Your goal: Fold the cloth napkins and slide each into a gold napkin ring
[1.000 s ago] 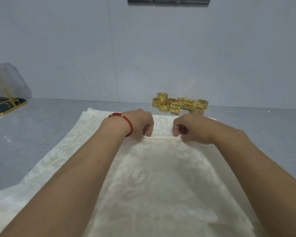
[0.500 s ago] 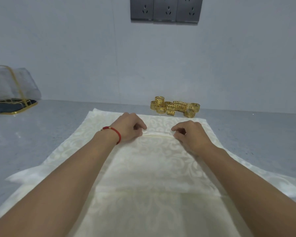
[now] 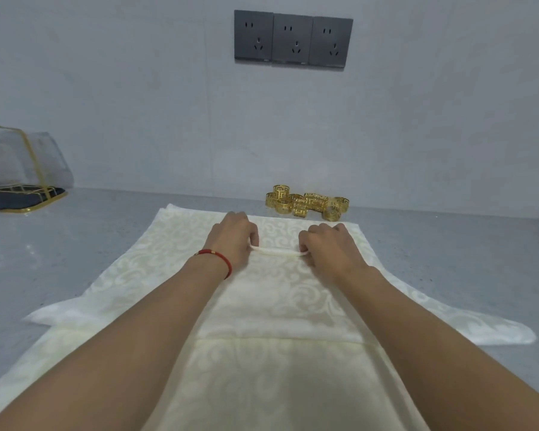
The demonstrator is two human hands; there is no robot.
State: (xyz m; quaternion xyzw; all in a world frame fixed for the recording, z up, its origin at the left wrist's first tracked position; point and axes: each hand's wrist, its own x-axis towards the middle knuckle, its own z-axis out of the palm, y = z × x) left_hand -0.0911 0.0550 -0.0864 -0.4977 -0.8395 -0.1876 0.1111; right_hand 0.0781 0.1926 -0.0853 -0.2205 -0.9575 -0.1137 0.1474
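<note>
**Napkins: first fold only just started, rings all still empty**

Head view (the only one):

Napkins (image 3: 262, 306) are cream damask, spread flat on the grey desk (image 3: 75, 244), filling it from the centre down to 6 o'clock. Looks like more than one layer, since corners stick out at 8 and 4 o'clock, but I can't tell how many.

Both hands sit just past centre, toward 12. Left hand (image 3: 234, 241) and right hand (image 3: 327, 247) each have fingers curled, pinching a small rolled or gathered edge of cloth (image 3: 276, 251) stretched between them. So both grips are closed on the fabric, not spread.

Gold napkin rings (image 3: 307, 205) are heaped at about 1 o'clock by the wall, just beyond the far hem. None has cloth in it.

My guess on progress: very early. There's a crease line across the near part, but nothing folded narrow enough to thread. Left to do: finish the fold, grab a ring, slide it on, repeat.

Also around: wall sockets (image 3: 293, 40) at 12, a clear gold-trimmed bag (image 3: 19, 163) at 9.
</note>
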